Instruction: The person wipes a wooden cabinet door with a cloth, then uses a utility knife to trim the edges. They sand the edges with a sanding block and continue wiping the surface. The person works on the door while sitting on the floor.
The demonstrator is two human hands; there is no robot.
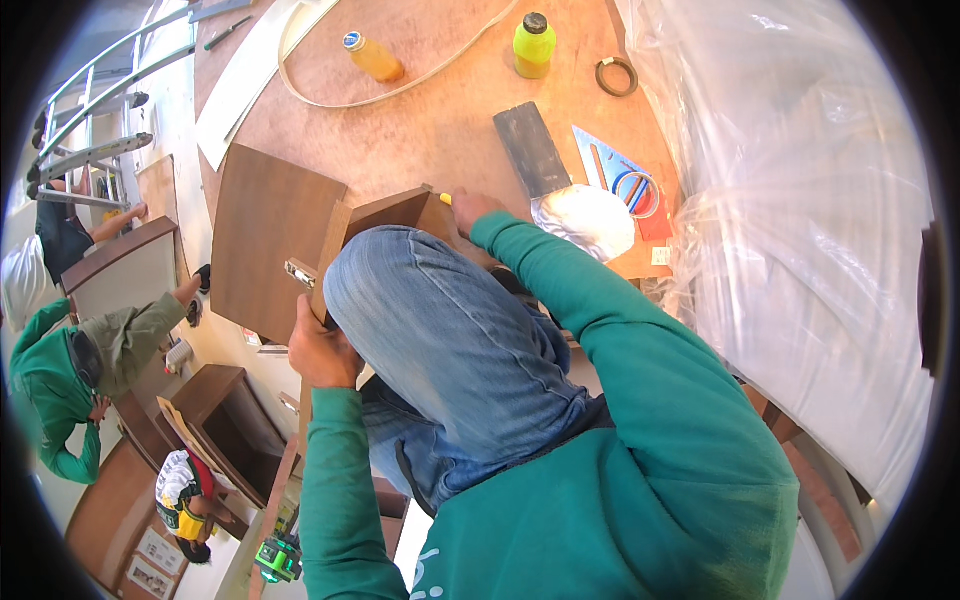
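A brown cabinet door (268,235) stands swung out at the left of a small wooden cabinet (385,212), and my bent knee hides much of the cabinet. My left hand (328,345) grips the panel edge at the door side, just below a metal hinge (300,272). At the cabinet's far corner, my right hand (482,210) is closed around a small object with a yellow end (446,199); its kind is hidden by the fingers. Right of that hand are a dark rectangular block (531,150), a crumpled whitish bag (585,222) and a blue triangular square (606,160).
On the wooden board (440,130) lie a bottle of orange liquid (375,58), a yellow-green bottle (534,47), a tape roll (616,77) and a curved strip (400,95). Plastic sheeting (790,190) covers the right. Several people, ladders (95,155) and a green laser level (278,560) are left.
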